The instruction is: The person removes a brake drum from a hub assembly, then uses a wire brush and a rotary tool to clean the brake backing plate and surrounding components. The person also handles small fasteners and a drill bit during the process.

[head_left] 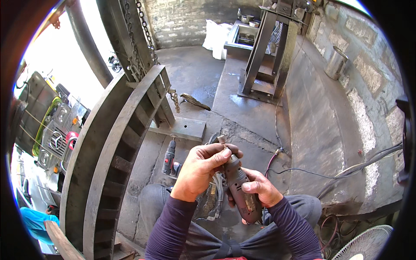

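A brown and grey die grinder (237, 178) is held tilted over my lap, its nose pointing up and away from me. My right hand (263, 190) is wrapped round its body, the thumb lying along the top. My left hand (196, 170) is closed at the front end, thumb and fingers pinching near the collet. A small greyish tip (222, 139) sticks out just beyond those fingers; its exact kind is hard to make out. Below my left wrist, between my knees, lie tangled grey cables (216, 197), partly covered by my hands.
A cordless drill (169, 158) stands on the floor left of my hands. Steel beams (113, 175) rise close on my left, with a hanging chain (142, 41). A steel stand (250, 71) is ahead, cables (346, 174) cross at right, and a fan (362, 245) sits near my right side.
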Demonstrator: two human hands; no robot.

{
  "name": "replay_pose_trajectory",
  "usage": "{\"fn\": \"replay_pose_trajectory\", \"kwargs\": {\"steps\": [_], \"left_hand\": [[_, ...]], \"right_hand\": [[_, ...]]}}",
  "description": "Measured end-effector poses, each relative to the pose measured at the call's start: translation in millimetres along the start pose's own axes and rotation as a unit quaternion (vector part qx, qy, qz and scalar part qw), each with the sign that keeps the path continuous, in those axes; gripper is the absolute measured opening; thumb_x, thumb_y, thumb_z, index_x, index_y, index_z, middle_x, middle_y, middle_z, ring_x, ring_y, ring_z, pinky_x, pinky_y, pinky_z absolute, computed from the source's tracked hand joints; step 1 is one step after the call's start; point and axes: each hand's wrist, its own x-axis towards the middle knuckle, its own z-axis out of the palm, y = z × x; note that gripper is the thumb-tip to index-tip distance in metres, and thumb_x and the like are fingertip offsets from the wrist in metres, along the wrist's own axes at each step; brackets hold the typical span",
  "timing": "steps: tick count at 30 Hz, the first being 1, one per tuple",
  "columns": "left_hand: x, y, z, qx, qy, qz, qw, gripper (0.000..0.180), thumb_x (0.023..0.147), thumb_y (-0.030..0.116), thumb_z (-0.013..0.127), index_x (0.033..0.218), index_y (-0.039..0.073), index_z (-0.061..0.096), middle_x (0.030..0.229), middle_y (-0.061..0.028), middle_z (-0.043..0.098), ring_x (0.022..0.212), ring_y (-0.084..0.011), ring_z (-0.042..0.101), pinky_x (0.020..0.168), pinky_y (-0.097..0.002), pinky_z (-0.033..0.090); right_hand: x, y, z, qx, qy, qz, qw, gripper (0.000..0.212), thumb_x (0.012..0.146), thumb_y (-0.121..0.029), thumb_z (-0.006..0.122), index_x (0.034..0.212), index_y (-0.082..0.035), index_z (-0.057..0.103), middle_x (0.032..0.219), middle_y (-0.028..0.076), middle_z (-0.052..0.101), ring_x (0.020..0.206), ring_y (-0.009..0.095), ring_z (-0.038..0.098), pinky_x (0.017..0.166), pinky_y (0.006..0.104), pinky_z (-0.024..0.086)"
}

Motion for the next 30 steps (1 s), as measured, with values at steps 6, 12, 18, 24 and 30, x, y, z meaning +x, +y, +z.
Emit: {"fn": "replay_pose_trajectory", "kwargs": {"steps": [6,12,18,24,30], "left_hand": [[4.1,-18.9,3.9,0.114,0.167,0.081,0.976,0.022,0.085,0.013,0.090,0.084,0.006,0.068,0.082,-0.0034,0.074,0.071,-0.0085,0.067,0.063,-0.0233,0.050],[6.1,-30.6,12.8,0.126,0.217,0.107,0.962,0.030,0.083,0.013,0.093,0.081,0.008,0.063,0.080,-0.0017,0.071,0.070,-0.0061,0.063,0.063,-0.0227,0.050],[3.2,-34.8,16.1,0.141,0.197,0.060,0.968,0.031,0.085,0.015,0.092,0.082,0.008,0.062,0.080,-0.0017,0.070,0.067,-0.0057,0.062,0.061,-0.0215,0.048],[-0.8,-33.2,10.5,0.081,0.061,0.007,0.995,0.021,0.099,0.016,0.076,0.109,-0.002,0.074,0.095,-0.0056,0.074,0.081,-0.0099,0.068,0.080,-0.0256,0.054],[-1.9,-36.8,6.5,0.084,0.054,-0.007,0.995,0.026,0.099,0.014,0.075,0.116,-0.005,0.075,0.105,-0.0105,0.077,0.092,-0.0155,0.072,0.086,-0.0292,0.057]], "right_hand": [[18.8,25.7,20.9,-0.313,0.133,-0.214,0.916,0.047,0.100,-0.024,0.073,0.134,0.000,0.052,0.102,0.012,0.068,0.092,0.015,0.066,0.081,0.0317,0.054],[17.1,36.6,25.2,-0.323,0.183,-0.186,0.910,0.046,0.103,-0.035,0.066,0.131,0.000,0.053,0.098,0.014,0.070,0.088,0.023,0.069,0.082,0.0387,0.054],[28.9,42.5,20.8,-0.252,0.215,-0.147,0.932,0.056,0.107,-0.051,0.057,0.120,0.004,0.060,0.100,0.016,0.070,0.092,0.022,0.066,0.084,0.0376,0.051],[19.7,38.3,13.3,-0.128,0.169,-0.107,0.971,0.054,0.107,-0.048,0.056,0.121,0.003,0.064,0.099,0.005,0.068,0.093,0.011,0.057,0.086,0.0296,0.048],[15.5,33.5,11.8,-0.048,0.131,-0.054,0.989,0.052,0.100,-0.049,0.060,0.120,-0.001,0.063,0.097,0.003,0.064,0.081,0.011,0.061,0.071,0.0273,0.051]]}}
